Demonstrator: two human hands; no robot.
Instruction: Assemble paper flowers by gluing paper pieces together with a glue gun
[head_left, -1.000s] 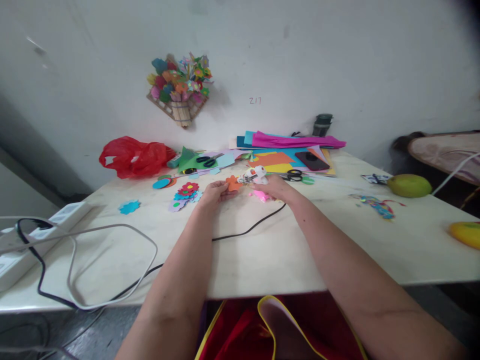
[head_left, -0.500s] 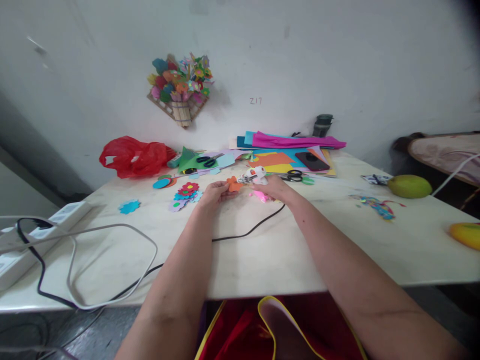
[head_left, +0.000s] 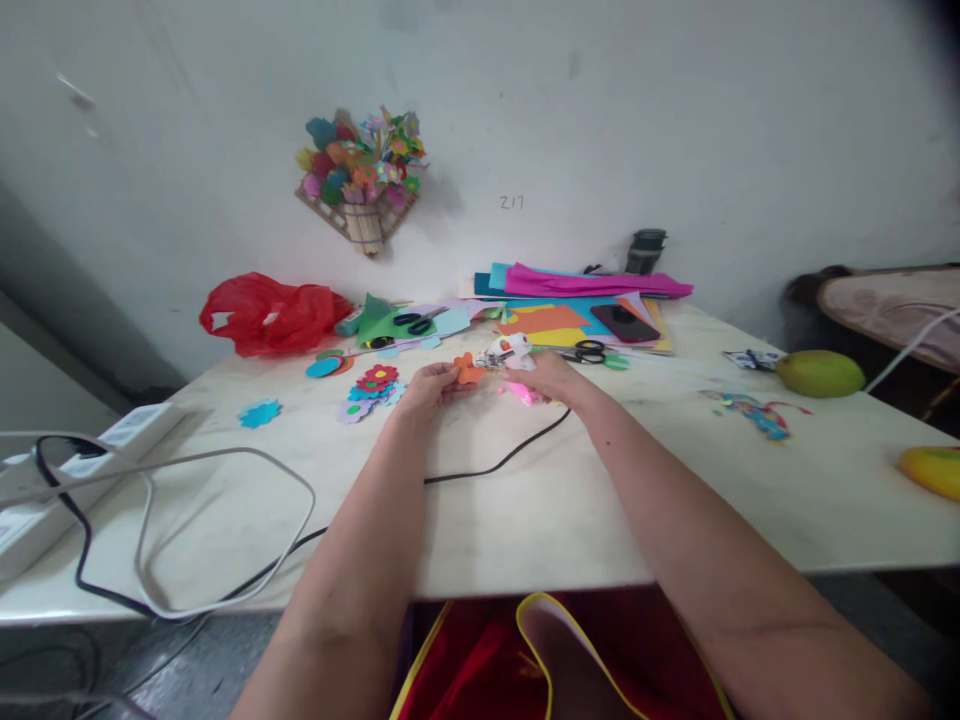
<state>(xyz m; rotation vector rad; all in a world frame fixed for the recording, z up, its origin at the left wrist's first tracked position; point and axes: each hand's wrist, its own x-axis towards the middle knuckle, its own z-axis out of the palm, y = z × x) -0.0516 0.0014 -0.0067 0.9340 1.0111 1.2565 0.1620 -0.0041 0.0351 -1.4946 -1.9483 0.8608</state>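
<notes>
Between the fingers of my left hand (head_left: 433,388) is an orange paper flower (head_left: 469,368), held by its left edge just above the table. My right hand (head_left: 549,374) grips a white glue gun (head_left: 511,348), whose nozzle end points left at the flower. Its black cord (head_left: 510,462) runs down over the tabletop to the left. A pink piece (head_left: 525,393) lies under the right hand. Left of my left hand rests a stack of cut flowers (head_left: 373,385) in red, blue and lilac, and farther left a single blue flower (head_left: 259,413).
Coloured sheets (head_left: 547,320), a phone (head_left: 625,323) and scissors (head_left: 585,352) lie behind the hands, with a second pair of scissors (head_left: 420,320) to the left. A red plastic bag (head_left: 270,312) sits back left. A power strip (head_left: 139,428) with loose cables occupies the left edge; a mango (head_left: 819,373) lies right.
</notes>
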